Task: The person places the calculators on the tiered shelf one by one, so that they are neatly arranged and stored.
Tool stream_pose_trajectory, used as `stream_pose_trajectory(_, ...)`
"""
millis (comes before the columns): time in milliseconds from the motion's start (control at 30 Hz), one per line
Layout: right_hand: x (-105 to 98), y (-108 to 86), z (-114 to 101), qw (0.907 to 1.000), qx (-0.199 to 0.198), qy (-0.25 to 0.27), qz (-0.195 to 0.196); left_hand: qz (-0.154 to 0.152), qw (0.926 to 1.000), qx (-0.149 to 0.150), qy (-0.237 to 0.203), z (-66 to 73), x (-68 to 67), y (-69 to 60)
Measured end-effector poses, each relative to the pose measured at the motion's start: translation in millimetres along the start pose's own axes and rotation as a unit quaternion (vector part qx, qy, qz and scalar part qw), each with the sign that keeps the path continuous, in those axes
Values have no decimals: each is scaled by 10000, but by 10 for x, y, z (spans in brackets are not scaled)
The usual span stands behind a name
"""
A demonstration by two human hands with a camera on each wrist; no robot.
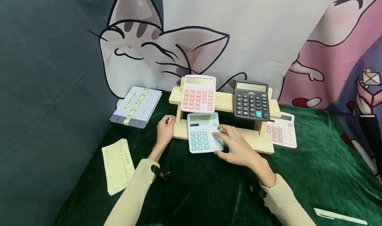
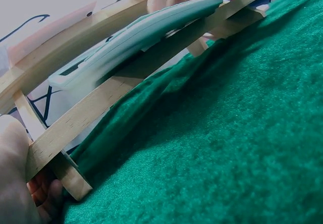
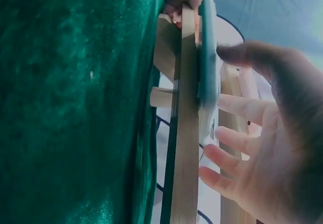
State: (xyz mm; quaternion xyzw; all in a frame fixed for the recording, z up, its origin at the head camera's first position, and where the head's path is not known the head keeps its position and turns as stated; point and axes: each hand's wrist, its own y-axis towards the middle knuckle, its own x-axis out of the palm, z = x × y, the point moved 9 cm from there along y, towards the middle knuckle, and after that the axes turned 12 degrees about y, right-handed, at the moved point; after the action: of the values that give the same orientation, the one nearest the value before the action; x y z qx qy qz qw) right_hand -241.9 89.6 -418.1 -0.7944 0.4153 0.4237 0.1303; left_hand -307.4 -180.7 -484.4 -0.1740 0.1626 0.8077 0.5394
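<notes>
A two-tier wooden rack (image 1: 223, 101) carries a pink calculator (image 1: 198, 94) and a black calculator (image 1: 251, 100) on its upper bar. The light blue calculator (image 1: 203, 136) leans on the lower shelf, left of its middle. My left hand (image 1: 165, 130) grips the rack's left end; in the left wrist view that hand (image 2: 17, 168) is at the end of the lower bar (image 2: 91, 113). My right hand (image 1: 237, 144), fingers spread and slightly bent, touches the blue calculator's right side. In the right wrist view the fingers (image 3: 229, 138) are beside the calculator's face (image 3: 208, 57).
A white-and-pink calculator (image 1: 282, 129) lies behind the rack's right end. On the left are a blue-grey notebook (image 1: 136, 106) and a pad of printed forms (image 1: 118, 166). A pale pen (image 1: 340, 216) lies at the front right. Printed curtains hang behind.
</notes>
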Motion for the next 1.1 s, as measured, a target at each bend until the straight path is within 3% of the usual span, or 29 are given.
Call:
stream_pose_trajectory(133, 21, 24, -29, 9994, -180, -266, -106, -51, 10000, -6, -1, 4, 8, 0)
stream_pose_trajectory(367, 55, 133, -79, 9989, -84, -275, -360, 21, 9999, -75, 76, -3, -28, -7)
stream_pose_trajectory(800, 215, 288, -208, 9997, -65, -138, -173, 7, 9999, -41, 106, 7, -19, -8)
stream_pose_trajectory(1100, 306, 363, -278, 9995, -1, -178, -279, -26, 9999, -71, 106, 1, -7, 10)
